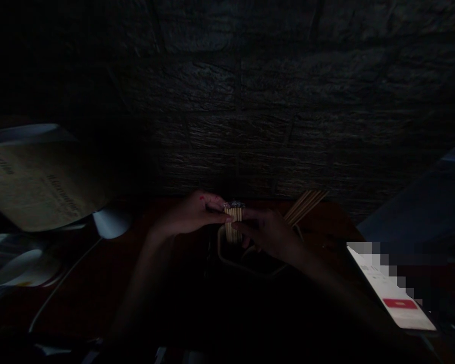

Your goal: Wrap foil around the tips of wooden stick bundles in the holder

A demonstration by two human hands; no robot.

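Note:
In dim light, a row of thin wooden sticks (233, 222) stands side by side in front of me, with a crinkled, shiny strip (234, 205) along its top. From the left, my left hand (200, 212) pinches the row near its upper edge. My right hand (267, 232) closes on the row's right side, its fingers partly in shadow. Just beneath lies a dark container with a pale rim (221, 253); its inside is too dark to make out. Longer thin sticks (305, 205) jut up to the right behind my right hand.
A lampshade (45, 187) with printed lettering is at left, beside a white cable (66, 275) and a pale round dish-like thing (26, 268). A phone with a lit screen (379, 288) is at right. A stone-patterned wall (220, 91) rises behind the brown table (326, 217).

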